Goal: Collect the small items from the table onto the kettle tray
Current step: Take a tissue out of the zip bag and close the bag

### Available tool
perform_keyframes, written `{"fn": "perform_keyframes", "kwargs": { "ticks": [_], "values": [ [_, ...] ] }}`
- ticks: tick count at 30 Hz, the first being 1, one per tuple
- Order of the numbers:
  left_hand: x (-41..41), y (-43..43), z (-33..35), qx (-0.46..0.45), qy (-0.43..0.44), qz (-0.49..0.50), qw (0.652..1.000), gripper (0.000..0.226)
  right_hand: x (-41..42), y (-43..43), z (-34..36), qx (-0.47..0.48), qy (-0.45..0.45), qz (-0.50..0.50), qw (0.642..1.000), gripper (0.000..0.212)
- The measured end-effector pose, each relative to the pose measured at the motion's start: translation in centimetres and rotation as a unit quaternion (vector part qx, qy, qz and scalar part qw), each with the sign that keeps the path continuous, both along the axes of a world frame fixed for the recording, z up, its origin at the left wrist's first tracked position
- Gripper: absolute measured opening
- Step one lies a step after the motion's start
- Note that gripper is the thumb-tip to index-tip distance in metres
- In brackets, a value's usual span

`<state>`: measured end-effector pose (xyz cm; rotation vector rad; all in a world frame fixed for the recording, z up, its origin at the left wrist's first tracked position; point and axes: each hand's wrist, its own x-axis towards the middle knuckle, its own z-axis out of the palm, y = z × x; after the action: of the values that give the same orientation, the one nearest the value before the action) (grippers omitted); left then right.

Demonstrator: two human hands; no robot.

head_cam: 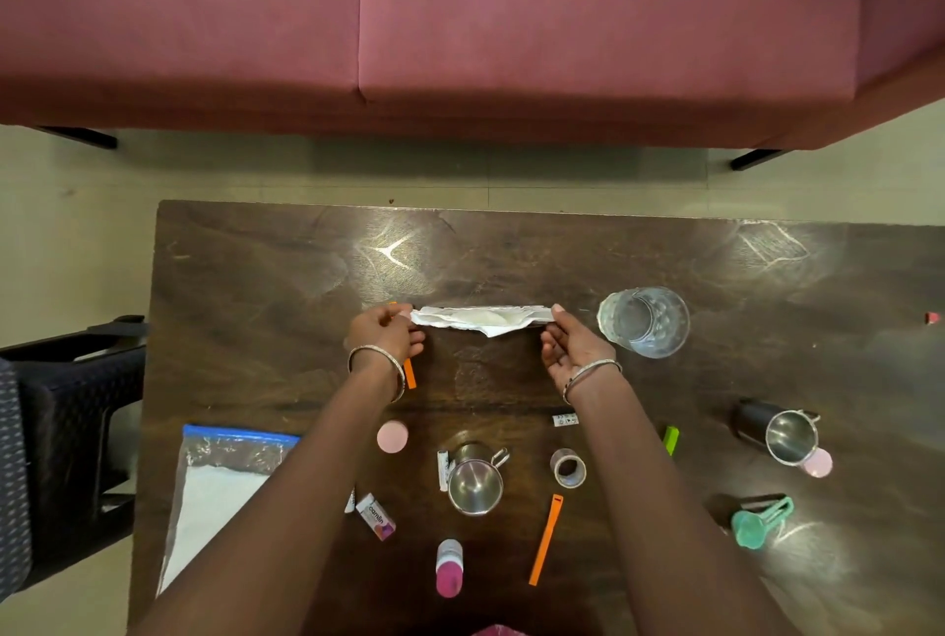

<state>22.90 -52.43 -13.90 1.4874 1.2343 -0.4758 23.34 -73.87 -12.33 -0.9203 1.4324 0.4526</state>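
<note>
While tissue (480, 321) runs long axis left-right, L hand (386, 331) pinches left end, R hand (570, 344) pinches right end; neither nearer, next prob. fold.

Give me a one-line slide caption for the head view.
The left hand and right hand pinch the ends of a white tissue over the wooden table; glass, steel cup and tape roll nearby.

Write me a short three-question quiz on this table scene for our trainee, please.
1. True or false: the left hand and the right hand each pinch one end of the white tissue.
2. Which stands just beside the right hand? A) clear glass B) tape roll C) zip bag
3. How many steel mugs are in view?
Key: 1 true; 2 A; 3 two.
</note>
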Motion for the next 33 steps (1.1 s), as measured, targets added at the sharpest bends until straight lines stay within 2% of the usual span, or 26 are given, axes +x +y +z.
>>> {"fn": "perform_keyframes", "kwargs": {
  "ticks": [4,7,12,17,23,28,33],
  "values": [
    [-0.1,-0.2,0.3,-0.024,-0.022,-0.029,0.999,0.028,-0.1,0.1,-0.4,-0.016,-0.007,0.029,0.999,0.009],
    [0.1,-0.3,0.2,-0.032,-0.023,-0.042,0.998,0.031,-0.2,0.0,-0.8,-0.022,0.0,0.045,0.999,0.015],
    [-0.1,-0.2,0.0,-0.002,-0.038,-0.064,0.997,0.026,-0.7,0.2,-1.2,-0.027,-0.001,0.06,0.998,0.021],
    [-1.0,-0.8,-0.2,0.007,-0.051,-0.053,0.997,0.009,-1.6,-0.3,-1.3,-0.047,-0.009,0.047,0.998,0.018],
    [-1.4,-1.1,-0.4,0.015,-0.045,-0.078,0.996,0.008,-2.2,-1.5,-1.3,-0.074,-0.038,0.042,0.996,0.016],
    [-1.4,-1.0,-0.1,0.016,-0.047,-0.073,0.996,0.007,-2.4,-1.8,-1.0,-0.042,-0.058,-0.022,0.997,0.011],
    [-1.6,-0.8,0.2,-0.038,-0.037,-0.025,0.998,0.015,-2.4,-1.6,-0.7,-0.001,-0.061,-0.071,0.996,0.01]
  ]
}}
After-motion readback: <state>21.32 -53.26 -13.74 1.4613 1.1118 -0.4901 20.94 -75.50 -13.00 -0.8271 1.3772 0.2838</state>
